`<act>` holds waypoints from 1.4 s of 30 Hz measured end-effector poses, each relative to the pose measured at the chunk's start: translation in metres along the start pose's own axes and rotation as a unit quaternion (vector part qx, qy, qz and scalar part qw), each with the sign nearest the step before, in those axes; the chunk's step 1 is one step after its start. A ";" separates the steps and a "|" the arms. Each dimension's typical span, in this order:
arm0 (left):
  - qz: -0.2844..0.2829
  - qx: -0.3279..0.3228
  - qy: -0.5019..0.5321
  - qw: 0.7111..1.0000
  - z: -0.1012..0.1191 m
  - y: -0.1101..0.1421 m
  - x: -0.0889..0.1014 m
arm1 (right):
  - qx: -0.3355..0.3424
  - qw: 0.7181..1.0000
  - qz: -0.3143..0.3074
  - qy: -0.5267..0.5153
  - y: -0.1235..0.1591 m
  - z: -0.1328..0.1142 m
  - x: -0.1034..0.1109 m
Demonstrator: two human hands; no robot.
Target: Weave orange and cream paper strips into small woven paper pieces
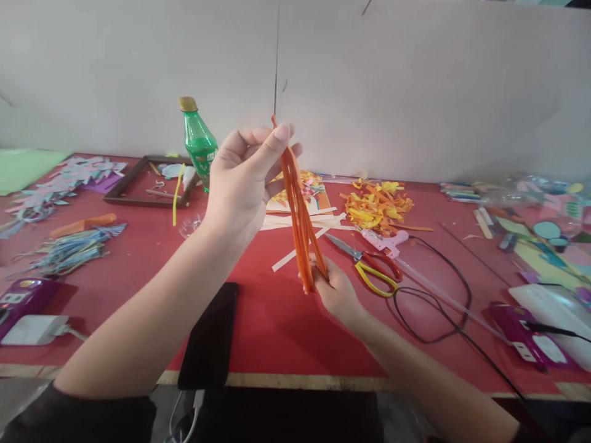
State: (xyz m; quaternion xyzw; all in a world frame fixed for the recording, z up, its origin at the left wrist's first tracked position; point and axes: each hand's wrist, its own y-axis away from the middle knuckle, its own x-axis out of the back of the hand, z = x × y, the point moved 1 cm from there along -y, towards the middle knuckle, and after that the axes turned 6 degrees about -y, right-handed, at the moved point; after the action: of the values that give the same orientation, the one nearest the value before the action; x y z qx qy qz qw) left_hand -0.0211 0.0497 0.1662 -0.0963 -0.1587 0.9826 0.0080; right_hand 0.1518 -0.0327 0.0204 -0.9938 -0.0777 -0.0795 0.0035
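A bundle of long, thin orange strands point(298, 212), paper or cord by its look, hangs slantwise above the red table. My left hand point(242, 178) pinches its upper end between thumb and fingers, and a short tip sticks out above the thumb. Lower down, my right hand point(339, 292) has its fingers closed around the bottom ends, where the bundle spreads into two parts. Scissors point(369, 264) with red and yellow handles lie just right of the right hand. Behind the bundle are pale paper strips point(286, 223) on the table.
A green bottle point(198, 141) stands by a brown frame point(124, 181). At the back right is a pile of yellow and orange paper scraps point(381, 206), near a pink glue gun point(385, 242) with a looping black cable point(468, 295). A black phone point(210, 338) lies at the front edge.
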 end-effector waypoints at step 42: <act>0.071 0.140 0.144 0.977 -0.011 0.040 -0.005 | 0.065 0.980 0.059 -0.180 0.004 -0.066 -0.013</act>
State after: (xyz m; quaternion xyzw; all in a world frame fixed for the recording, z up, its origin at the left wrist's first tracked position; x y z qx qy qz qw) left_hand -0.0131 0.0146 0.1439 -0.2453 -0.0097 0.9690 -0.0256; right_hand 0.1298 -0.0397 0.0834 -0.9923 -0.0232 0.1067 0.0589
